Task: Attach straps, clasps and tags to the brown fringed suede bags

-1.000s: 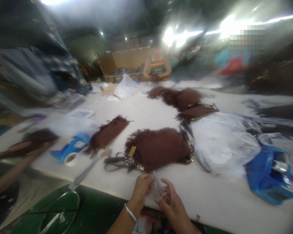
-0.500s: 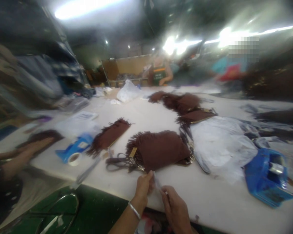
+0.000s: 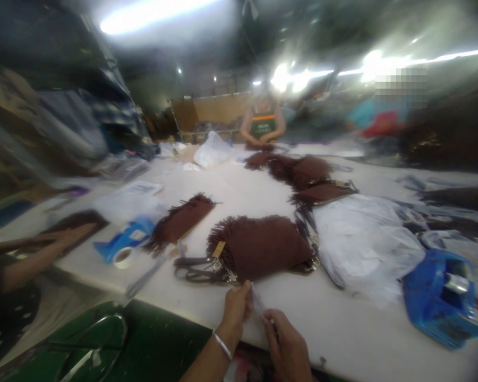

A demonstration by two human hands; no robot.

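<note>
My right hand (image 3: 289, 344), with fingers spread a second ago, is now closed on the near end of a narrow greyish strip (image 3: 258, 301); my left hand (image 3: 234, 309) pinches its far end; so both hold it, just before the fringed brown clutch (image 3: 269, 246).

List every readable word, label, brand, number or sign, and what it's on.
None legible.
Green apron: pale lettering, too blurred.
White sheet: dark marks, too blurred.
White label on left blue tape dispenser: any print too blurred.
Gold tag by front brown bag: any print too small.
</note>
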